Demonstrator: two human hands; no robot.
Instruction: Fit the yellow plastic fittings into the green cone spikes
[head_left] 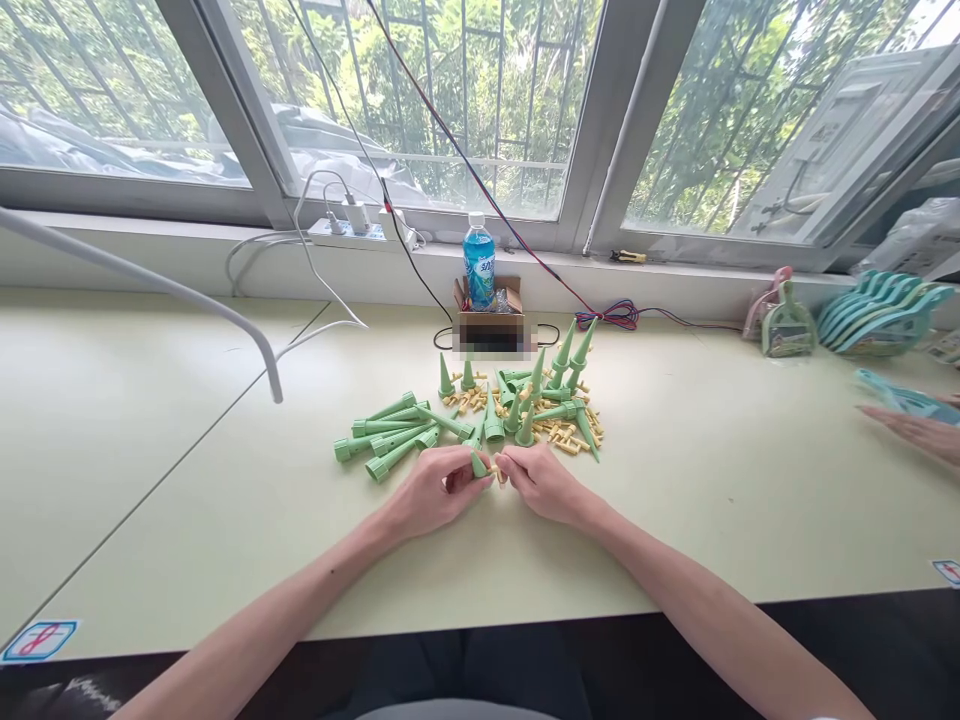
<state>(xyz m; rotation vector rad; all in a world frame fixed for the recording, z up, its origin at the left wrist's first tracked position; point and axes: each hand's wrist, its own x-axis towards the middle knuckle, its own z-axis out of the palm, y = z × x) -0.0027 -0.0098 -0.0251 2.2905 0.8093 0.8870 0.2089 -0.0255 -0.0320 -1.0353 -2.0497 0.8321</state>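
Observation:
My left hand (437,492) is closed around a green plastic watering spike (478,464), its pointed tip showing above the fingers. Pinched in my right hand (541,484) is a small yellow T-shaped valve (499,474), which meets the spike's side between the two hands. Whether the valve is seated in the spike I cannot tell. Just beyond, several green spikes (493,415) stand or lie among a heap of loose yellow valves (562,436). Left of that heap lie several longer green spikes (397,440) with wide collars.
Behind the heap stands a blue-filled bottle (480,265) in a small cardboard box (513,292). A white cable (255,350) crosses the left side. At right are dustpan-like pieces (874,315) and another person's hand (919,432) by a blue piece (904,397).

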